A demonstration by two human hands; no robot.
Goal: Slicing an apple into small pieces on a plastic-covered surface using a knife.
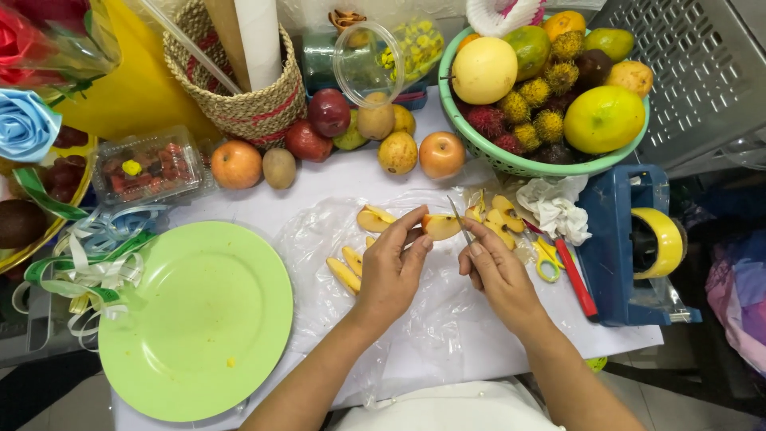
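Note:
My left hand (392,267) holds an apple wedge (441,226) by its fingertips, above a clear plastic sheet (415,311) spread on the white table. My right hand (496,274) grips a small knife (459,219), whose blade points up and touches the wedge's right side. Cut apple slices lie on the plastic: several to the left of my left hand (345,270), one above it (373,218), and more to the right of the knife (496,219).
A light green plate (199,319) lies at the left. A green basket (519,164) of mixed fruit stands at the back right. Whole fruits (335,136) line the back, by a woven basket (243,104). Scissors (546,259), crumpled tissue (554,207) and a blue tape dispenser (630,247) sit right.

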